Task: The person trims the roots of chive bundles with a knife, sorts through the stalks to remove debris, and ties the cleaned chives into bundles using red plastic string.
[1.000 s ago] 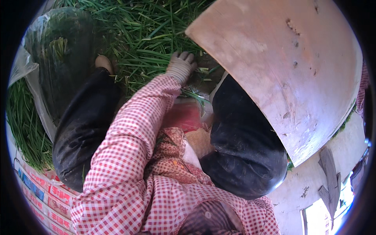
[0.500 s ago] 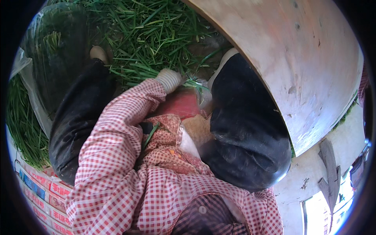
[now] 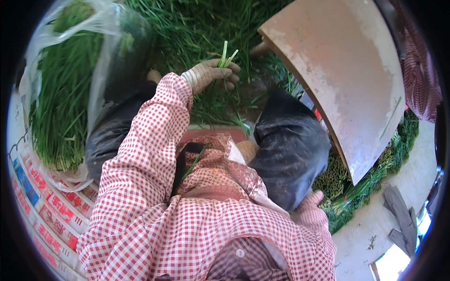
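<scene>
My gloved left hand (image 3: 208, 76) is closed around a few green chive stalks (image 3: 224, 55), their pale cut ends poking up above the fingers. It is raised over a wide pile of loose chives (image 3: 187, 28) in front of me. Beside my right knee, at the edge of bundled chives (image 3: 347, 201), is my right hand (image 3: 311, 202). Only part of it shows, blurred, and its fingers cannot be made out. A red surface (image 3: 234, 134) lies between my legs, below the left hand.
At the left stands a clear plastic bag (image 3: 101, 70) of upright chives. A curved wooden board (image 3: 342, 70) overhangs the right side, with more bundles beneath its edge. Printed red-and-white packaging (image 3: 56, 220) lies lower left, a grey cloth (image 3: 401, 215) lower right.
My left hand has risen away from the red surface and now holds the stalks. My right hand has come into view by my knee. The view has shifted, showing bundles under the board.
</scene>
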Motion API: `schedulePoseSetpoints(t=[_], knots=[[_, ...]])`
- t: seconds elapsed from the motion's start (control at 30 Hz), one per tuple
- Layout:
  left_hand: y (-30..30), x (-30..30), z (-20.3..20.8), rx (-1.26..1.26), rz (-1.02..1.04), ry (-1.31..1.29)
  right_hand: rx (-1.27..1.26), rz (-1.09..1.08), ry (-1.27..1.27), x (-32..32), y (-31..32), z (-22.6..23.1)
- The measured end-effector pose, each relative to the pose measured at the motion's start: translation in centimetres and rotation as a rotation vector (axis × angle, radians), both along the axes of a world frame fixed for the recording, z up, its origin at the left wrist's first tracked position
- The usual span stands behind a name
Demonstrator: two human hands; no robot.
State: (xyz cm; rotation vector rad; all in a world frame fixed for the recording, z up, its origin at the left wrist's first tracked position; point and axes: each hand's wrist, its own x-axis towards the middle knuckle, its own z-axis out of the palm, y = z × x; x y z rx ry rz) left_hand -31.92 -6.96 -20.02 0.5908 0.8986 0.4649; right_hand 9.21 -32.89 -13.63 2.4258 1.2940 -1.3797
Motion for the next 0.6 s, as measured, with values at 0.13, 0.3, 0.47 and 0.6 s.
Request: schedulePoseSetpoints(t=[0.13, 0.3, 0.47, 0.6], knots=[[0.2, -0.3, 10.8, 0.185, -0.038, -0.128, 0.648, -0.273, 0.311, -3.4, 8.5, 11.5], [-2.4, 1.4, 18.3, 0.309, -0.094, -0.131, 0.715, -0.053, 0.77, -13.1, 18.2, 17.0], [-5.0, 1.3, 22.1, 0.438, -0.174, -0.088, 0.601, 0.089, 1.234, -19.8, 21.0, 19.2], [-6.2, 0.8, 23.2, 0.419, -0.13, -0.078, 0.522, 0.126, 1.167, -19.9, 22.1, 19.4]])
